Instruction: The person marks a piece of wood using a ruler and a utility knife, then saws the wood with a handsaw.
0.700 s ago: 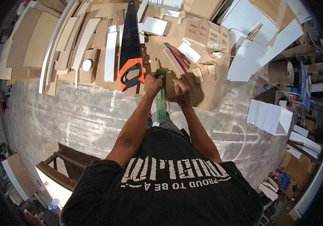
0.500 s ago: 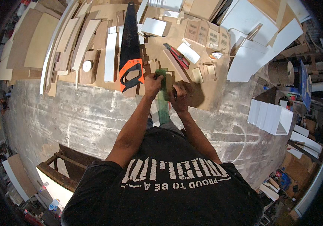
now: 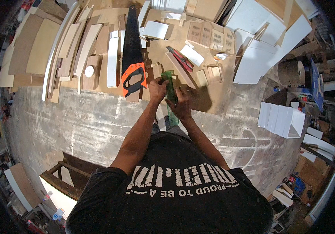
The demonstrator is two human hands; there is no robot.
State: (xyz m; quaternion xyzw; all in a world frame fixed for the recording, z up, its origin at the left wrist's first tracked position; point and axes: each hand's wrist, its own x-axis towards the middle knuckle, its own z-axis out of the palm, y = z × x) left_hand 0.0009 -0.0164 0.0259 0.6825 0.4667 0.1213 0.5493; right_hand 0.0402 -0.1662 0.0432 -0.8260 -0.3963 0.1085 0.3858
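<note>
A green see-through ruler (image 3: 173, 117) lies lengthwise between my hands, over the near edge of the brown board. Its far part shows just beyond my fingertips. My left hand (image 3: 158, 89) pinches it from the left, near its far end. Lower down, my right hand (image 3: 182, 106) grips its right edge, with the thumb across it; the fingers partly hide what lies under the ruler. A handsaw (image 3: 132, 50) with an orange and black handle lies left of my left hand. Beyond my right hand are a red and black utility knife (image 3: 180, 59) and a wooden strip (image 3: 181, 70).
Long wood strips (image 3: 87, 48) and a white roll (image 3: 89, 71) lie to the left. A small wooden house-front model (image 3: 210, 36) is at the far side, with white sheets (image 3: 255, 58) to its right. A white stepped box (image 3: 281, 119) stands at the right.
My right hand has shifted down and left onto the ruler, its thumb now across it. The ruler's near end has swung slightly right. My left hand stays at the far end.
</note>
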